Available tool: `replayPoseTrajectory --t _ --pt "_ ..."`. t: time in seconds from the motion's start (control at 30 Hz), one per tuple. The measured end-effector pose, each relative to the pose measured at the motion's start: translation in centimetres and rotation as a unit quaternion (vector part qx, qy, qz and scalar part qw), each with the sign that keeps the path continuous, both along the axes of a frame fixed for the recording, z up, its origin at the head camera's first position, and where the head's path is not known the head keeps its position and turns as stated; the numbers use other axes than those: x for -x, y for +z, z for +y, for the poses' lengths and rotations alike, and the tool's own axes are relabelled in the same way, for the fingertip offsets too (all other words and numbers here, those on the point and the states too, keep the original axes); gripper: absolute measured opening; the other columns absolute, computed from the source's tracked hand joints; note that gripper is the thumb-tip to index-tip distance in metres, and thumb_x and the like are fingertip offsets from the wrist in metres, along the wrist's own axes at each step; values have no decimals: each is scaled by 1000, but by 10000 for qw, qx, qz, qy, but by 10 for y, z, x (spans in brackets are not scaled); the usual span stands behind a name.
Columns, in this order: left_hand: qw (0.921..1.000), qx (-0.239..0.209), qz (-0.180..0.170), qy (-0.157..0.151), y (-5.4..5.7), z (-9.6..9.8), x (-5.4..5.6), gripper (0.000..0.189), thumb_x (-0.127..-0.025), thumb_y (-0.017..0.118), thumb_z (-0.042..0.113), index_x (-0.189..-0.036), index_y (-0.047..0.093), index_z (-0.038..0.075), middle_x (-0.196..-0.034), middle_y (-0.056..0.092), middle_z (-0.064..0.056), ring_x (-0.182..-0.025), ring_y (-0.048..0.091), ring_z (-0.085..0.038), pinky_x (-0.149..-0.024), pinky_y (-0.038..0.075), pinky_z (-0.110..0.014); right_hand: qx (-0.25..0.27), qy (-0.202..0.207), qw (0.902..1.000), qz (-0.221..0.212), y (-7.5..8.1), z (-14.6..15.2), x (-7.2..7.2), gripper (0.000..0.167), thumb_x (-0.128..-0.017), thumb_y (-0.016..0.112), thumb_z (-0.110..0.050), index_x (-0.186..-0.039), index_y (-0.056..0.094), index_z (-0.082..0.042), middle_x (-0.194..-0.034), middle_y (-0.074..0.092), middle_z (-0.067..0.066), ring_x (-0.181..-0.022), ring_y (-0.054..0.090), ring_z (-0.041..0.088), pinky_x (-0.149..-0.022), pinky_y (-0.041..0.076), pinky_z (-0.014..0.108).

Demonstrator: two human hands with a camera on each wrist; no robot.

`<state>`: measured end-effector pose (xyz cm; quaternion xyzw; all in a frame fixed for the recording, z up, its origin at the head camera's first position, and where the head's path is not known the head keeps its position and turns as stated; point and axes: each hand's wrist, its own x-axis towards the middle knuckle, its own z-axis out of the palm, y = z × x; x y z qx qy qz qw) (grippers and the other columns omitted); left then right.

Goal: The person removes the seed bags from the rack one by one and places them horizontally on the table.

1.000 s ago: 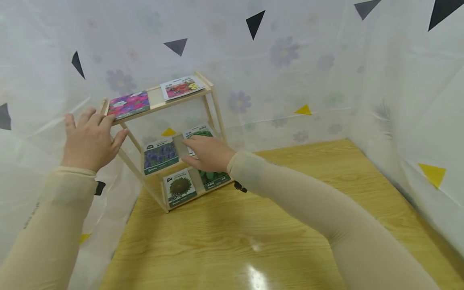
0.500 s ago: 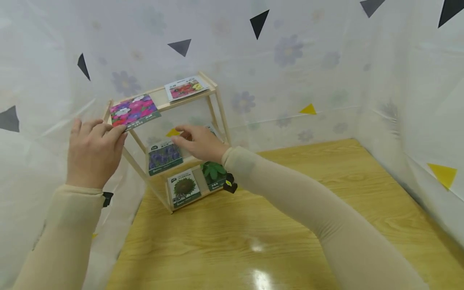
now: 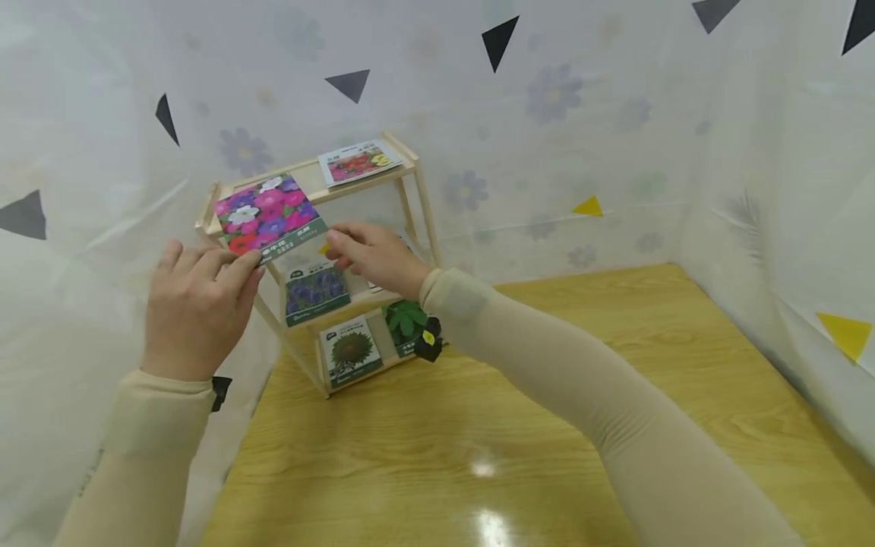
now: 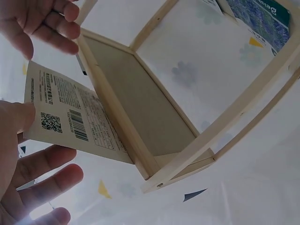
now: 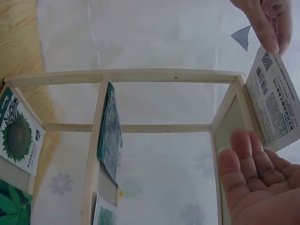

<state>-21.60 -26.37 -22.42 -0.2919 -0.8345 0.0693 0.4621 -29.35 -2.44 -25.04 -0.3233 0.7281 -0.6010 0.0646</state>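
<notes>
Head view: your left hand (image 3: 200, 308) is pinching the pink-and-purple flower packet (image 3: 270, 209) at its near left corner, thumb underneath and index finger on top; most of the packet lies beyond your fingertips, picture up. It sticks out over the front edge of the left end of the shelf's (image 3: 309, 181) top level, and the left wrist view shows its printed back slanting up to the front rail. Lower down, you have a lavender packet (image 3: 317, 290) on the middle level and a sunflower packet (image 3: 352, 351) on the bottom one. A red-and-yellow flower packet (image 3: 360, 162) lies on the top level's right end. Your right hand (image 3: 377, 260), fingers loosely bent, is at the pinched packet's right near corner; you can't tell whether it touches. Beneath it is a green-leaf packet (image 3: 405, 319).
</notes>
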Motion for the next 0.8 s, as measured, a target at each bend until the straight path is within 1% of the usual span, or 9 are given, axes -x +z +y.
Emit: replayPoseTrajectory --t 0.2,0.33,0.47,0.53,0.6,0.63,0.7,0.73,0.8 --pt "9995 -284 74 -115 -9 1 1 22 -86 71 10 -106 71 0 -87 67 -22 -83 60 -44 -97 38 -62 581 88 9975 -381 3 -3 0 43 -106 34 -34 -142 43 -12 -116 64 7 -101 62 19 -92 49 30" --pt "9998 -178 36 -123 -13 2 3 25 -85 73 12 -107 71 0 -87 66 -22 -77 60 -43 -86 44 -59 679 128 9967 -429 3 -6 1 41 -106 35 -31 -140 46 -11 -112 66 9 -100 62 20 -90 50 31" --pt "9996 -138 -108 -202 -17 3 4 28 -89 69 18 -110 69 -1 -90 65 -23 -76 60 -41 -75 45 -54 748 84 9958 -515 0 -7 2 42 -106 38 -25 -144 41 -8 -109 66 10 -99 63 22 -87 51 29" --pt "9988 -331 -179 -327 -19 4 5 33 -90 67 24 -111 68 -2 -94 65 -24 -78 60 -42 -74 46 -54 832 -9 9948 -586 -2 -7 3 41 -105 40 -21 -143 41 -7 -107 66 10 -97 63 24 -84 53 28" --pt "9959 -727 -311 -430 -21 5 8 39 -91 64 29 -113 67 -3 -99 64 -24 -84 59 -42 -76 47 -55 916 -109 9937 -629 -3 -8 3 39 -105 41 -17 -142 43 -5 -106 66 10 -94 64 26 -82 54 29" --pt "9928 -1031 -395 -466 -22 5 10 42 -91 63 31 -115 67 -3 -102 63 -25 -88 59 -42 -79 48 -56 944 -168 9932 -661 -4 -8 3 38 -105 41 -16 -141 44 -5 -105 66 11 -93 64 26 -81 54 28" --pt "9802 -1826 -551 -537 -24 4 15 44 -90 63 32 -117 65 -3 -105 62 -25 -91 59 -40 -80 49 -55 973 -288 9926 -672 -6 -9 4 36 -104 42 -13 -139 46 -4 -105 66 11 -89 65 25 -79 55 28" --pt "9718 -2205 -666 -511 -24 4 18 45 -91 63 31 -119 64 -3 -107 61 -25 -92 60 -38 -80 52 -49 984 -334 9922 -682 -7 -9 4 36 -104 43 -13 -138 46 -4 -105 66 11 -88 65 24 -79 55 28" --pt "9492 -2983 -905 -421 -25 2 24 45 -92 62 29 -122 61 -4 -109 59 -24 -91 61 -31 -79 53 -32 990 -398 9917 -716 -9 -9 4 35 -104 43 -12 -138 47 -4 -104 66 11 -85 65 22 -79 55 28"
